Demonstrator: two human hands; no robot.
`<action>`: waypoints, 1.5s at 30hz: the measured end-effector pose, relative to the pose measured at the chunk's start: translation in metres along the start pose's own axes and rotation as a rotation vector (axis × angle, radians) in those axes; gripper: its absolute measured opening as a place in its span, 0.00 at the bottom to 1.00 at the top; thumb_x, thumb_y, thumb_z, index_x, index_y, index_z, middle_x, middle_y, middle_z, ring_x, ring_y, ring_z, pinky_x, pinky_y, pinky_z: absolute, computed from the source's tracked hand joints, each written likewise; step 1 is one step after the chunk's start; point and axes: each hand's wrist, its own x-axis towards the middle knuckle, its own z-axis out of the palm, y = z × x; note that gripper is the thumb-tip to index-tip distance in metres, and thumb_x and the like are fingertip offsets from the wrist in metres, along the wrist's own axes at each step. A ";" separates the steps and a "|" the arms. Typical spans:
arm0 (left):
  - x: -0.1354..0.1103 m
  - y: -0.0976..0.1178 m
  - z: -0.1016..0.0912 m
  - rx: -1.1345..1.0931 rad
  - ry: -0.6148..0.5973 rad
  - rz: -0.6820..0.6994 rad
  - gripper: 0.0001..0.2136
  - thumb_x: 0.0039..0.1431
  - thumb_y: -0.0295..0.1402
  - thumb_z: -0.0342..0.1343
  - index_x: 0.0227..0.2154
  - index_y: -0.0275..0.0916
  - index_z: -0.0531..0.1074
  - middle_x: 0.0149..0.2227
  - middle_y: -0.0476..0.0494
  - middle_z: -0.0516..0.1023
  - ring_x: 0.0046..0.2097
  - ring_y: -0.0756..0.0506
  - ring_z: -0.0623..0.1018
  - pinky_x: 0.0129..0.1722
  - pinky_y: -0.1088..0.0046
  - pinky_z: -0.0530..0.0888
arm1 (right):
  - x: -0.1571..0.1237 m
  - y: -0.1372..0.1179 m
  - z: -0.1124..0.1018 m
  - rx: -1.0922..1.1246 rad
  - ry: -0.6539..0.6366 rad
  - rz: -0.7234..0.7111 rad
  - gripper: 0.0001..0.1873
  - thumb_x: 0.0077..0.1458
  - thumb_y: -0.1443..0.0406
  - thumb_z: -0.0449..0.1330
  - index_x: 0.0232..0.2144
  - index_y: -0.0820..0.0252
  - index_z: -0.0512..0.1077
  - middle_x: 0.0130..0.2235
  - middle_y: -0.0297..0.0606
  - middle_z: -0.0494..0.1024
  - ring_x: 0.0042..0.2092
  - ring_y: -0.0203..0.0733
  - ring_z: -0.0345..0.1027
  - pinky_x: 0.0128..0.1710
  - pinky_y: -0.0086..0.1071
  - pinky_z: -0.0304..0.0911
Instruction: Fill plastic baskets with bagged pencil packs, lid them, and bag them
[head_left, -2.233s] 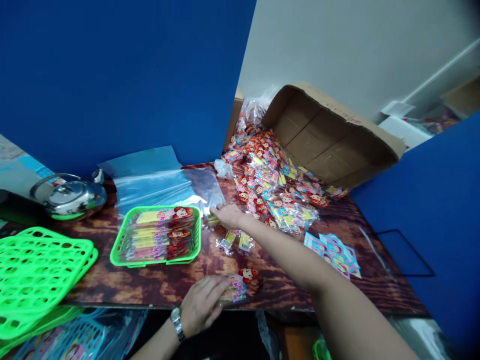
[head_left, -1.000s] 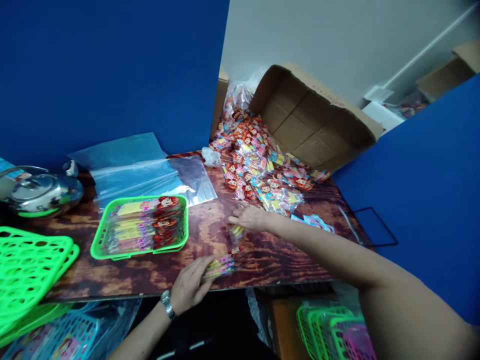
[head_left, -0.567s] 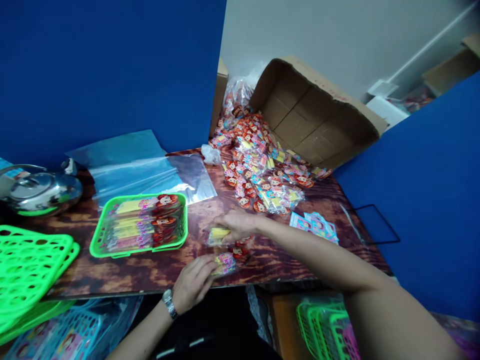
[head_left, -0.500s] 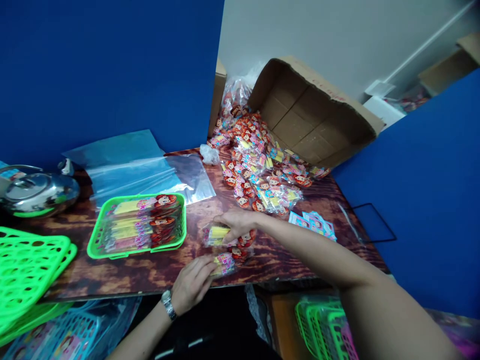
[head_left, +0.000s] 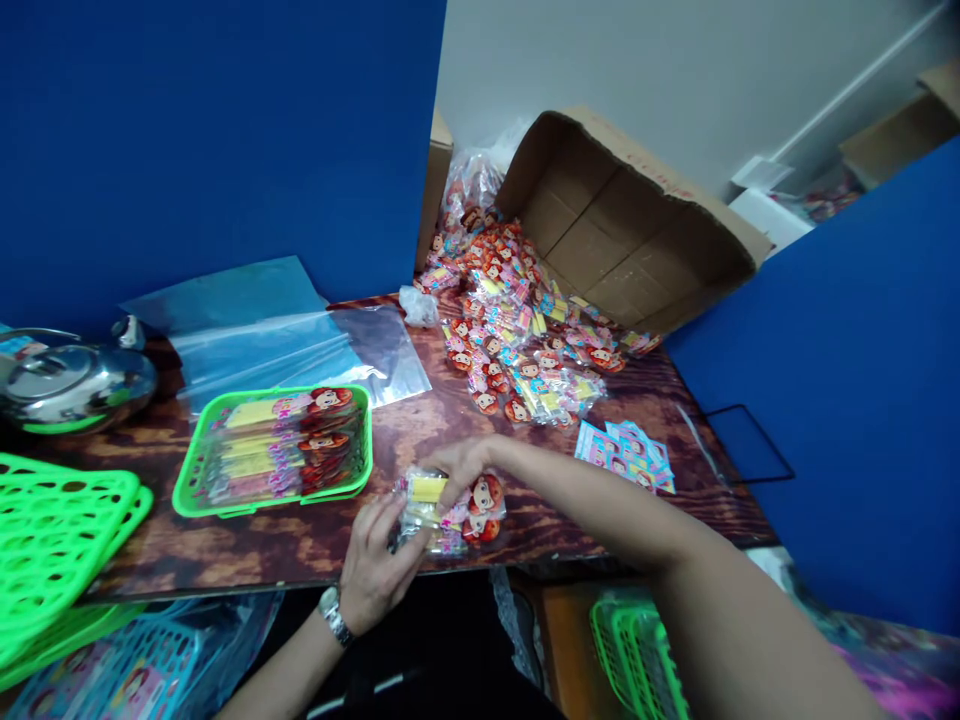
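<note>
Two or more clear plastic packets (head_left: 427, 490), with yellow pieces inside and red-haired cartoon heads at their right ends, lie overlapped near the table's front edge. My right hand (head_left: 463, 468) grips them from above, its fingers bent over the upper packet. At their left ends my left hand (head_left: 379, 560), wearing a metal wristwatch (head_left: 334, 614), holds the edges between thumb and fingers. Left of my hands stands a bright green basket (head_left: 187, 485) holding a row of similar packets (head_left: 277, 445). The exact number of packets between my hands is hidden.
A large heap of packets (head_left: 517, 330) spills from a tipped cardboard box (head_left: 622, 230) at the back. Blue printed cards (head_left: 630, 455) lie at right. Clear plastic bags (head_left: 262, 330), a metal kettle (head_left: 82, 380) and green perforated baskets (head_left: 60, 540) are at left.
My right hand has drawn the upper packet closer to the lower one, so they now overlap. My left hand has shifted slightly left and opened its grip around the packets' ends.
</note>
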 end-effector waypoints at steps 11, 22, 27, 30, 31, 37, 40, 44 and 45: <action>0.012 -0.015 0.000 -0.050 -0.346 0.084 0.31 0.52 0.32 0.53 0.60 0.35 0.55 0.60 0.29 0.58 0.61 0.30 0.56 0.53 0.50 0.64 | -0.012 -0.020 0.029 -0.510 0.404 -0.020 0.48 0.40 0.59 0.69 0.60 0.65 0.53 0.54 0.54 0.64 0.52 0.54 0.62 0.48 0.40 0.60; 0.063 -0.023 0.003 -0.102 -0.380 -0.136 0.26 0.54 0.43 0.55 0.54 0.37 0.60 0.47 0.36 0.73 0.45 0.40 0.74 0.44 0.62 0.72 | -0.061 -0.019 0.056 -0.680 0.563 0.221 0.51 0.46 0.53 0.65 0.64 0.59 0.44 0.55 0.55 0.65 0.56 0.57 0.60 0.53 0.47 0.56; 0.055 -0.027 0.004 -0.107 -0.348 -0.102 0.33 0.54 0.42 0.55 0.59 0.36 0.52 0.55 0.33 0.65 0.54 0.37 0.67 0.52 0.58 0.68 | -0.051 -0.006 0.058 -0.705 0.595 0.224 0.43 0.48 0.55 0.64 0.61 0.56 0.50 0.52 0.49 0.67 0.52 0.53 0.64 0.48 0.44 0.61; 0.052 -0.028 0.006 -0.098 -0.335 -0.085 0.34 0.54 0.40 0.55 0.61 0.35 0.49 0.54 0.32 0.65 0.54 0.37 0.66 0.52 0.56 0.68 | -0.049 -0.004 0.058 -0.741 0.633 0.177 0.49 0.42 0.52 0.67 0.61 0.57 0.49 0.55 0.50 0.63 0.54 0.56 0.60 0.50 0.47 0.59; 0.052 -0.028 0.006 -0.097 -0.333 -0.078 0.34 0.54 0.39 0.56 0.61 0.35 0.50 0.53 0.33 0.66 0.53 0.37 0.67 0.51 0.57 0.69 | -0.049 -0.004 0.058 -0.755 0.631 0.173 0.47 0.43 0.53 0.66 0.61 0.58 0.51 0.53 0.50 0.64 0.53 0.55 0.61 0.49 0.46 0.60; 0.054 -0.025 0.003 -0.071 -0.300 -0.049 0.27 0.60 0.32 0.49 0.62 0.39 0.51 0.50 0.36 0.69 0.49 0.40 0.69 0.47 0.61 0.70 | -0.047 -0.006 0.063 -0.884 0.693 0.166 0.23 0.57 0.63 0.55 0.55 0.57 0.59 0.46 0.45 0.70 0.45 0.47 0.66 0.42 0.39 0.62; 0.050 -0.023 0.004 -0.056 -0.284 -0.049 0.28 0.60 0.33 0.49 0.62 0.38 0.50 0.52 0.34 0.68 0.51 0.37 0.68 0.49 0.56 0.69 | -0.044 -0.001 0.069 -0.913 0.765 0.170 0.22 0.59 0.63 0.52 0.55 0.57 0.59 0.49 0.46 0.69 0.48 0.48 0.63 0.45 0.40 0.60; 0.045 -0.022 0.010 -0.086 -0.288 -0.060 0.34 0.57 0.39 0.54 0.62 0.35 0.48 0.56 0.31 0.64 0.55 0.35 0.65 0.53 0.55 0.67 | -0.042 0.003 0.070 -0.815 0.722 0.154 0.41 0.48 0.51 0.63 0.59 0.58 0.54 0.54 0.49 0.63 0.53 0.53 0.57 0.48 0.43 0.59; 0.045 -0.023 0.011 -0.097 -0.283 -0.077 0.35 0.57 0.40 0.54 0.63 0.35 0.46 0.56 0.31 0.63 0.56 0.36 0.65 0.53 0.56 0.67 | -0.042 0.003 0.067 -0.791 0.725 0.147 0.43 0.46 0.49 0.63 0.60 0.57 0.53 0.55 0.49 0.63 0.53 0.53 0.57 0.49 0.44 0.59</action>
